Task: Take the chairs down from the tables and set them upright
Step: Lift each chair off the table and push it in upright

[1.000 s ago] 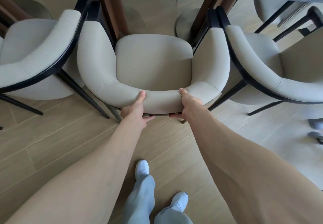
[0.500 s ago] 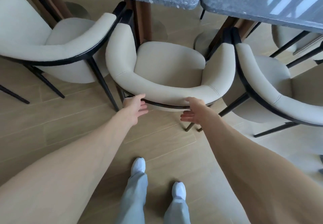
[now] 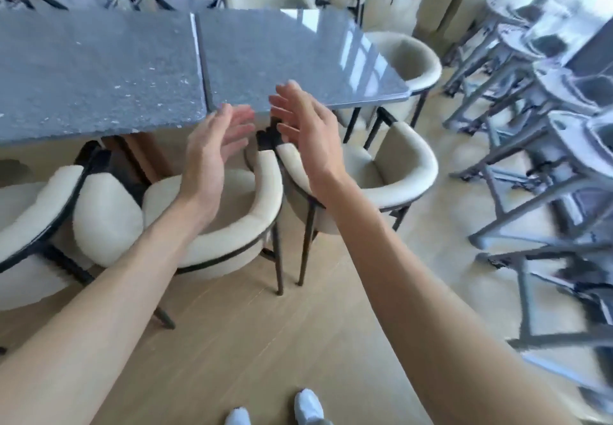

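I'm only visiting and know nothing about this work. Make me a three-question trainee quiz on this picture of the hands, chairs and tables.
1. True or false: the left hand is gripping a chair.
2. The cream chair under the left forearm stands: A) upside down on the table, B) upright on the floor, C) on its side.
3. Fill in: both hands are raised in front of the near edge of the grey ____.

Key:
1. False; the left hand and right hand are both open and hold nothing.
2. B.
3. Table.
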